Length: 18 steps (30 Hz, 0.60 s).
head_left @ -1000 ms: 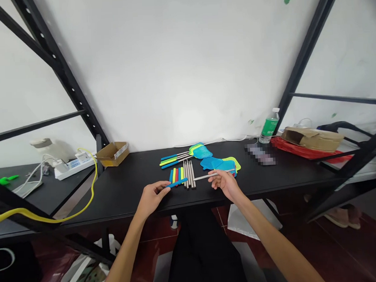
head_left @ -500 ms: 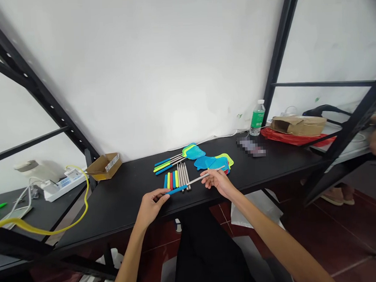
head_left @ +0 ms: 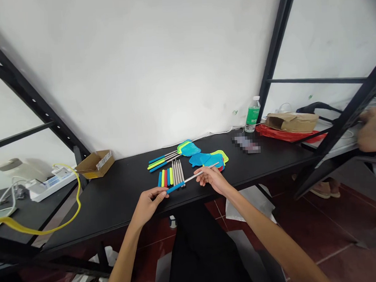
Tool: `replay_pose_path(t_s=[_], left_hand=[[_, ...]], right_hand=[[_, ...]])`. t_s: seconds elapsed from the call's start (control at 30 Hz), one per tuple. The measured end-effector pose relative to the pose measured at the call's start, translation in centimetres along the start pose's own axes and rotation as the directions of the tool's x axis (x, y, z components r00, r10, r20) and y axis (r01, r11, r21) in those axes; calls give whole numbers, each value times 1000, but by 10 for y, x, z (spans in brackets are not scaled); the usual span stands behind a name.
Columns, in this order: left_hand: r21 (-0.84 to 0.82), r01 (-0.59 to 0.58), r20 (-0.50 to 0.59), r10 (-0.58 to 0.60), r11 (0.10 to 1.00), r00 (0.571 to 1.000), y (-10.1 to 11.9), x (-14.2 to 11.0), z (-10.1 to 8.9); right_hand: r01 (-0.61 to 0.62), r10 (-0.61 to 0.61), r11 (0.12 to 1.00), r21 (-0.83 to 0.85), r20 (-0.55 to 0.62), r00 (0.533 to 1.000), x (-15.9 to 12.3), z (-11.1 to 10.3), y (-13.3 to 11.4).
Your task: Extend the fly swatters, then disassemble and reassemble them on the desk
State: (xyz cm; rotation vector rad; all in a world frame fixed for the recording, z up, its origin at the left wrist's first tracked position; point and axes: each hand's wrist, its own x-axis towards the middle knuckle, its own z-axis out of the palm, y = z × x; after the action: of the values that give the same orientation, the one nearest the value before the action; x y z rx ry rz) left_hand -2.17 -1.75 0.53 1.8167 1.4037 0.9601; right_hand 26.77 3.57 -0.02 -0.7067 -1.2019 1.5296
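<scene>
My left hand (head_left: pixel 149 206) is closed on the near end of a blue handle (head_left: pixel 175 188), thumb on top. The fingers of my right hand (head_left: pixel 212 180) pinch a slim metal rod (head_left: pixel 190 179), which runs in line with the handle and meets its far end. Just beyond lie several loose handles (head_left: pixel 165 178) in blue, yellow and red, beside a row of metal rods (head_left: pixel 177 173). Fly swatters (head_left: pixel 164 160) with rods and handles rest behind them. Loose mesh swatter heads (head_left: pixel 204 159), blue, yellow-green and a bit of red, are stacked beyond my right hand.
A small open cardboard box (head_left: pixel 94 164) stands at the left of the black table (head_left: pixel 127 181), near a power strip (head_left: pixel 54 185) and yellow cable (head_left: pixel 73 221). At the right are a water bottle (head_left: pixel 252 115) and brown package (head_left: pixel 292 122). Another person's arm (head_left: pixel 373 131) shows far right.
The blue handle has slid further along the rod, so less bare metal shows between my hands. The whole view has shifted slightly, and another person's arm shows more at the right.
</scene>
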Motion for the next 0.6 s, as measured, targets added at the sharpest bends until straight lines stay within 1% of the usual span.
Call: replay_pose_path(t_s=[0.17, 0.3, 0.47, 0.6], left_hand=[[-75, 19, -1, -19, 997, 1000, -6, 0, 0], [-29, -5, -51, 3, 1000, 999, -9, 1, -1], [-53, -20, -93, 15, 998, 996, -10, 2, -3], [-128, 0, -149, -19, 992, 989, -11, 2, -5]], right_hand=[[8, -8, 1000, 2, 24, 1000, 1, -3, 2], [13, -12, 1000, -22, 29, 1000, 2, -3, 4], [24, -23, 999, 33, -47, 999, 3, -1, 5], [57, -43, 992, 111, -129, 991, 5, -2, 6]])
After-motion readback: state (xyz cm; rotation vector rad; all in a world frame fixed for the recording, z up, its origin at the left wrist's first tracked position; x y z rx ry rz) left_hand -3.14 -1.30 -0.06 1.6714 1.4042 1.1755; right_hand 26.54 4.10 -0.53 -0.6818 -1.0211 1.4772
